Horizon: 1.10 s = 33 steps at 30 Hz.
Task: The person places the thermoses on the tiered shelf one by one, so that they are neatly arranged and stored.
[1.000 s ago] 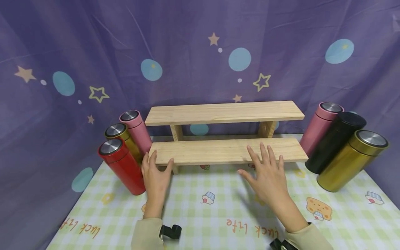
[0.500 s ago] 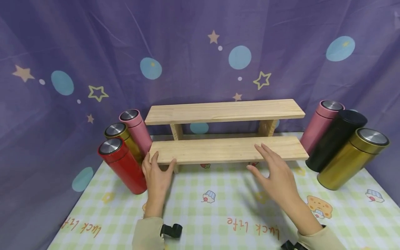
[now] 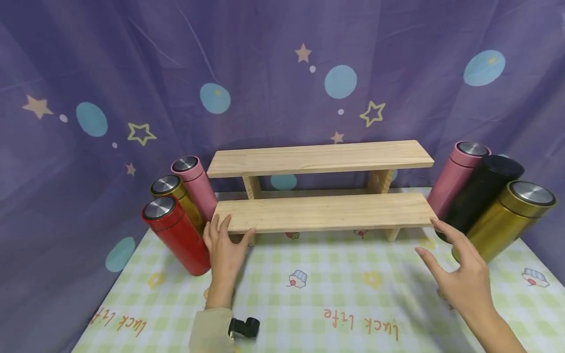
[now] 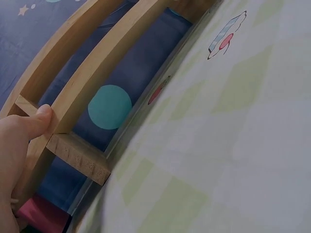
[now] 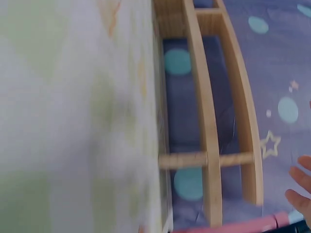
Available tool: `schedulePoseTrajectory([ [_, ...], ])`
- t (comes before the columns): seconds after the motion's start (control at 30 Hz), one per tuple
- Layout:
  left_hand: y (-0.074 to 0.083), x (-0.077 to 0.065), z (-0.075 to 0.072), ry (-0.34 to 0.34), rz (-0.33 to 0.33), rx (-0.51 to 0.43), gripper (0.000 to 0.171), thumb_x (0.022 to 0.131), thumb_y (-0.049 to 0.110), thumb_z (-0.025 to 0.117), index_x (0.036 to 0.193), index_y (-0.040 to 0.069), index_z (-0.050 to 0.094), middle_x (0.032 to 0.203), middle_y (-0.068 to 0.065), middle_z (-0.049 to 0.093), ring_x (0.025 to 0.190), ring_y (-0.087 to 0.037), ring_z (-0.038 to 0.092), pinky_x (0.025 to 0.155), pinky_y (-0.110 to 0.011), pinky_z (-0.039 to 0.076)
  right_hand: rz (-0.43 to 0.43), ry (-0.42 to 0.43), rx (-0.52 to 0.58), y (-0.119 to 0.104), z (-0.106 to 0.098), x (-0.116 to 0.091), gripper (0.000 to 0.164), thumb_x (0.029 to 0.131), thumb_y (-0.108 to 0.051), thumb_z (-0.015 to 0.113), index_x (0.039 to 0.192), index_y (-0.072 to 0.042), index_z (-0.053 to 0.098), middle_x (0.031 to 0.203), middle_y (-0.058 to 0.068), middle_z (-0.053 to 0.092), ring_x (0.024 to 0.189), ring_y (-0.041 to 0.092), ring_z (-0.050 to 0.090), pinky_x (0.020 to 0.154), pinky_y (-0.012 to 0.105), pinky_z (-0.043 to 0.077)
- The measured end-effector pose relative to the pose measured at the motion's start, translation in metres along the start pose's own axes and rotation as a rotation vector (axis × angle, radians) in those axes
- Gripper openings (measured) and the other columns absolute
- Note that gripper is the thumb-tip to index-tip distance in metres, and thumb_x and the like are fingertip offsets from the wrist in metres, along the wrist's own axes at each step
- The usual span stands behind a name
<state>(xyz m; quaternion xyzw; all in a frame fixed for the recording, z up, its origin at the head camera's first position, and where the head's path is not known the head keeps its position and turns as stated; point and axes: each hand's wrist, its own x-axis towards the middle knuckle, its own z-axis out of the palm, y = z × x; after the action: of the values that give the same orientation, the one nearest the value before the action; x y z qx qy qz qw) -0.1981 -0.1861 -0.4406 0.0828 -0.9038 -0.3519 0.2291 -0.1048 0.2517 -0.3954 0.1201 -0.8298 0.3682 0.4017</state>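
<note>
A two-tier wooden shelf [image 3: 324, 211] stands at the back of the table. At the left end of its lower board, my left hand [image 3: 226, 252] holds the front corner; the left wrist view has the thumb [image 4: 40, 119] against the board's edge. My right hand [image 3: 465, 279] is open, thumb spread from the fingers, in front of the shelf's right end. Close behind it stand a gold thermos [image 3: 509, 220], a black thermos [image 3: 483, 189] and a pink thermos [image 3: 459, 169]. Only the fingertips [image 5: 302, 180] of this hand appear in the right wrist view.
Left of the shelf stand a red thermos [image 3: 178, 238], a gold thermos [image 3: 187, 203] and a pink thermos [image 3: 198, 184], close together. A green checked cloth [image 3: 318, 294] covers the table. A purple curtain [image 3: 273, 73] hangs right behind the shelf.
My right hand has lifted off the lower board and moved right, over to the front of the right-hand thermoses. My left hand stays at the shelf's left corner.
</note>
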Motion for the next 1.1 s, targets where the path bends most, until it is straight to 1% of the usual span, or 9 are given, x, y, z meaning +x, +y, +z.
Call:
schedulePoseTrajectory([
  [0.2, 0.002, 0.002, -0.001, 0.000, 0.002, 0.005, 0.078, 0.083, 0.045, 0.078, 0.144, 0.007, 0.049, 0.158, -0.017, 0.025, 0.147, -0.038, 0.009, 0.106, -0.062, 0.033, 0.013, 0.055, -0.005, 0.021, -0.028, -0.008, 0.054, 0.081, -0.017, 0.082, 0.130, -0.001, 0.063, 0.125, -0.002, 0.065, 0.117, -0.006, 0.052, 0.098, 0.011, 0.035],
  [0.3, 0.001, 0.001, 0.000, 0.004, 0.003, 0.015, 0.078, 0.083, 0.047, 0.078, 0.144, 0.007, 0.049, 0.158, -0.017, 0.026, 0.147, -0.038, 0.010, 0.104, -0.063, 0.034, 0.028, 0.078, -0.012, 0.029, -0.041, -0.014, 0.051, 0.083, -0.015, 0.081, 0.128, 0.001, 0.063, 0.124, -0.013, 0.064, 0.115, -0.007, 0.054, 0.096, 0.009, 0.036],
  [0.43, 0.001, -0.001, 0.001, 0.005, -0.004, 0.025, 0.078, 0.082, 0.048, 0.078, 0.144, 0.009, 0.050, 0.158, -0.016, 0.026, 0.146, -0.037, 0.011, 0.101, -0.064, 0.037, 0.113, 0.090, -0.056, 0.036, -0.058, -0.023, 0.051, 0.081, -0.001, 0.078, 0.130, 0.000, 0.063, 0.126, -0.012, 0.064, 0.115, -0.008, 0.053, 0.094, 0.008, 0.035],
  [0.5, 0.001, -0.002, 0.000, 0.008, -0.009, 0.024, 0.078, 0.082, 0.049, 0.078, 0.144, 0.009, 0.051, 0.158, -0.015, 0.027, 0.146, -0.037, 0.012, 0.100, -0.065, 0.037, 0.160, 0.105, -0.080, 0.040, -0.063, -0.025, 0.054, 0.080, 0.005, 0.077, 0.131, -0.002, 0.063, 0.128, -0.009, 0.065, 0.114, -0.009, 0.053, 0.094, 0.008, 0.035],
  [0.57, 0.002, -0.002, 0.000, 0.012, -0.013, 0.021, 0.078, 0.082, 0.049, 0.078, 0.143, 0.010, 0.051, 0.157, -0.015, 0.028, 0.146, -0.036, 0.013, 0.100, -0.065, 0.038, 0.192, 0.123, -0.098, 0.044, -0.068, -0.027, 0.056, 0.079, 0.009, 0.076, 0.132, -0.003, 0.062, 0.129, -0.007, 0.064, 0.113, -0.010, 0.052, 0.093, 0.007, 0.035],
  [0.7, 0.002, -0.004, 0.001, 0.019, -0.018, 0.019, 0.077, 0.081, 0.049, 0.079, 0.142, 0.010, 0.053, 0.157, -0.014, 0.030, 0.146, -0.036, 0.013, 0.101, -0.064, 0.038, 0.238, 0.153, -0.110, 0.055, -0.074, -0.030, 0.059, 0.080, 0.011, 0.074, 0.134, -0.008, 0.062, 0.129, -0.018, 0.060, 0.110, -0.013, 0.049, 0.094, 0.007, 0.033],
  [0.9, 0.002, -0.004, 0.002, 0.028, -0.013, 0.030, 0.077, 0.080, 0.051, 0.079, 0.142, 0.010, 0.053, 0.156, -0.014, 0.031, 0.146, -0.036, 0.014, 0.100, -0.063, 0.038, 0.275, 0.201, -0.085, 0.069, -0.079, -0.028, 0.053, 0.082, 0.008, 0.072, 0.133, -0.003, 0.061, 0.122, -0.029, 0.057, 0.105, -0.014, 0.051, 0.092, 0.009, 0.035],
  [0.93, 0.002, -0.004, 0.002, 0.029, -0.012, 0.034, 0.077, 0.080, 0.051, 0.079, 0.142, 0.011, 0.053, 0.156, -0.014, 0.031, 0.147, -0.035, 0.014, 0.100, -0.063, 0.038, 0.281, 0.208, -0.088, 0.071, -0.079, -0.027, 0.053, 0.083, 0.007, 0.072, 0.133, -0.003, 0.061, 0.123, -0.029, 0.057, 0.105, -0.015, 0.051, 0.093, 0.009, 0.035],
  [1.1, 0.003, -0.004, 0.000, 0.029, -0.007, 0.045, 0.077, 0.081, 0.052, 0.078, 0.142, 0.011, 0.053, 0.157, -0.013, 0.030, 0.147, -0.035, 0.014, 0.099, -0.065, 0.038, 0.350, 0.228, -0.133, 0.082, -0.081, -0.024, 0.054, 0.090, -0.001, 0.070, 0.140, -0.015, 0.056, 0.131, -0.020, 0.058, 0.105, -0.019, 0.048, 0.100, 0.010, 0.033],
])
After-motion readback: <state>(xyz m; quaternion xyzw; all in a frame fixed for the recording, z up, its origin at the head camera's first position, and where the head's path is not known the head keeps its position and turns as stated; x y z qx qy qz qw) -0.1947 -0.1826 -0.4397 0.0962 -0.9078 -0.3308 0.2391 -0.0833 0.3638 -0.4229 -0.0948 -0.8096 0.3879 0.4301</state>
